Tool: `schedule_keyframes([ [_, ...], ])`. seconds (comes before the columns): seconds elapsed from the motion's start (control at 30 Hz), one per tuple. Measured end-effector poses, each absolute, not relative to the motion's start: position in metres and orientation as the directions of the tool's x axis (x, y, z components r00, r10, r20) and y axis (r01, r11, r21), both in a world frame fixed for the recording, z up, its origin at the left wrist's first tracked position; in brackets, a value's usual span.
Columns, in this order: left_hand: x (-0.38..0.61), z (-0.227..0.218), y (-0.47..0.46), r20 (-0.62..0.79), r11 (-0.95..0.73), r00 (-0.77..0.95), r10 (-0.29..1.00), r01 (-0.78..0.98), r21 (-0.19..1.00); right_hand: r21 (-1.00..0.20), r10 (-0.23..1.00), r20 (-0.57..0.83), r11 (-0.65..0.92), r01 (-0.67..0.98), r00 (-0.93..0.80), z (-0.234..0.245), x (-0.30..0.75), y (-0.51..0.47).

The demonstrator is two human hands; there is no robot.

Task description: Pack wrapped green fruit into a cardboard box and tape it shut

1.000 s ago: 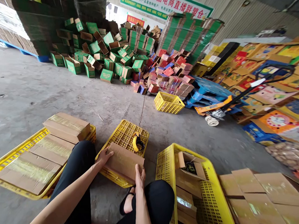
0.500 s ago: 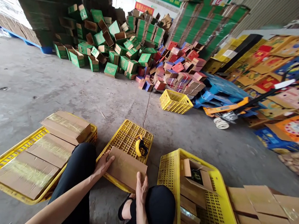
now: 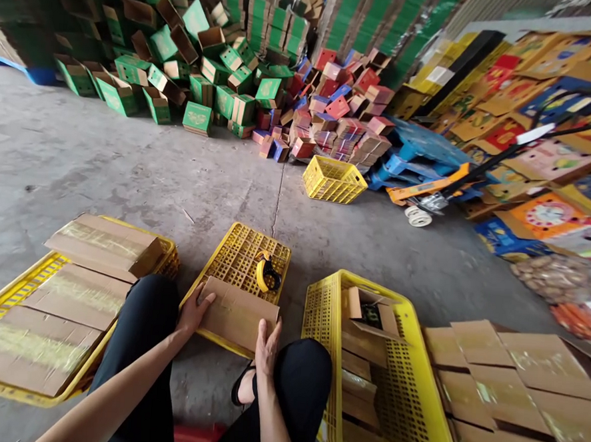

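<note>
head view: we hold 1 brown carton (image 3: 237,314) lying on an upturned yellow crate (image 3: 245,261) between our knees. left hand (image 3: 193,310) fingers clamped on its left end, right hand (image 3: 267,339) fingers together against its near right edge. 1 tape dispenser (image 3: 265,272) just beyond. taped cartons (image 3: 78,291) left; 1 open carton (image 3: 369,319) in the yellow basket (image 3: 402,361) right.

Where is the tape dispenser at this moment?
In the head view the tape dispenser lies at the centre, on the upturned yellow crate, just beyond the box that the left hand and right hand hold.
</note>
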State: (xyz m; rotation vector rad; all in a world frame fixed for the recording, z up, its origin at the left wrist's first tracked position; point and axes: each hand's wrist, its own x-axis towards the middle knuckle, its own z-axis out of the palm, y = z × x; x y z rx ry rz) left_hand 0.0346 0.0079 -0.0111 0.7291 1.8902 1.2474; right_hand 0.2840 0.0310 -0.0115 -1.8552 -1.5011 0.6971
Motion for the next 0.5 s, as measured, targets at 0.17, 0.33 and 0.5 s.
schedule_keyframes([
  [0.17,0.033,-0.012,0.010,-0.275,0.323,-0.517,0.810,0.003,0.946,-0.550,0.996,0.034,0.087,0.831,-0.082,0.025,0.280,0.035],
  [0.33,0.034,-0.009,0.011,-0.259,0.303,-0.515,0.817,0.000,0.953,-0.280,0.815,-0.321,0.404,0.871,-0.482,0.070,0.272,0.056],
  [0.5,0.035,-0.009,0.012,-0.260,0.298,-0.511,0.819,-0.008,0.955,-0.237,0.669,-0.518,0.486,0.841,-0.533,0.091,0.260,0.079],
])
